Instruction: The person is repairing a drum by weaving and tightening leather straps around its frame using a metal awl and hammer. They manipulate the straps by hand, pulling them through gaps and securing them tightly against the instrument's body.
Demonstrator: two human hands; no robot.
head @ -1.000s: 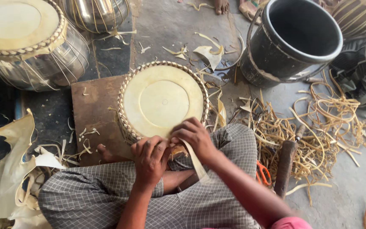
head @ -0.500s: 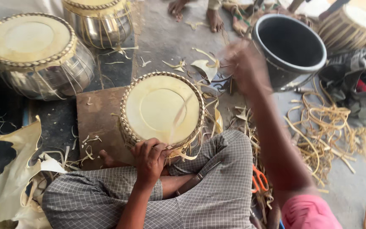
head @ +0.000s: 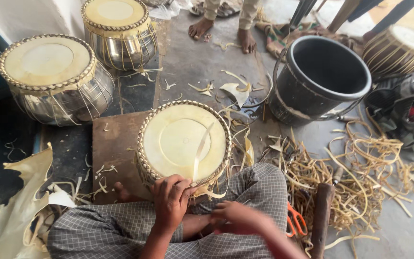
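Drum (head: 183, 141) at frame centre, on a wooden board (head: 113, 144). Left hand (head: 171, 201) clamped on its near rim, pinning a pale hide strip (head: 200, 151). Right hand (head: 238, 218) blurred, lower centre; grip unreadable.

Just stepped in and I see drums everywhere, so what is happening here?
A person sits cross-legged with a drum at their knees. The left hand grips its braided rim near a loose hide strip lying across the head. The right hand is blurred over the lap. Two finished drums, a black bucket and hide scraps lie around.
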